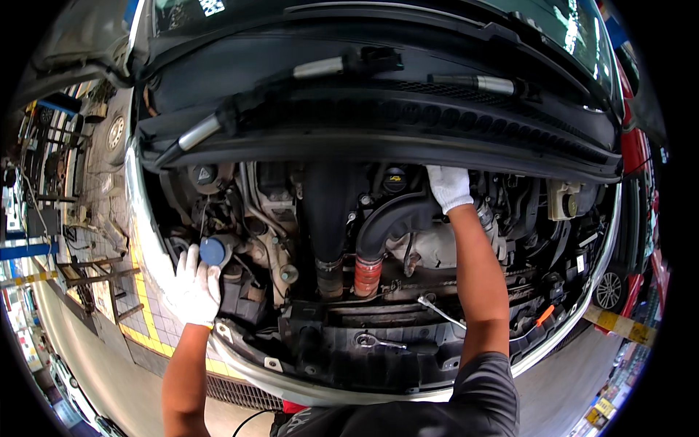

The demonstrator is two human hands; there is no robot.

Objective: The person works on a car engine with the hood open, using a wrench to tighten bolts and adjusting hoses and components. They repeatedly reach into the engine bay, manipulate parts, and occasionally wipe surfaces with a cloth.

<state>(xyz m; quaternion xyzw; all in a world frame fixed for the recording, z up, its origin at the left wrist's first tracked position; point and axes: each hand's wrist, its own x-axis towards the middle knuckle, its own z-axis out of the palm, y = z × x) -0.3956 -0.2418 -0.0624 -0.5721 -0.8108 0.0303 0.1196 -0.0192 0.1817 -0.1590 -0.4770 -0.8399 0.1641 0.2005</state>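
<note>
Your dark grey short-sleeved shirt (378, 422) is nearest to the camera, at the lower edge of the view. At the left, your left hand (195, 290), in a white fabric glove, lies over the front side edge of the engine compartment, with the fingers stretched out and only a little apart. Its fingertips are right beside the blue round plastic cap (212, 251), which sits in the left part of this compartment; whether they touch it, I cannot tell.

Above, one black ignition coil with silver metal sleeve (198, 134) lies on the black plastic cowl (437, 150), and a second similar coil (319, 68) lies farther back. Toward the middle you have the wide black duct (331, 211), then the red ribbed hose sleeve (368, 275) below a curved black pipe (382, 222). A silver ratchet wrench (380, 341) lies on the front black panel.

Next, your right hand (449, 188), also white-gloved, reaches under the cowl's front edge; its fingers are hidden, so I cannot tell what it holds. Farther right lie a third coil (494, 85), on the cowl, and an orange plastic piece (545, 315), near the front edge.
</note>
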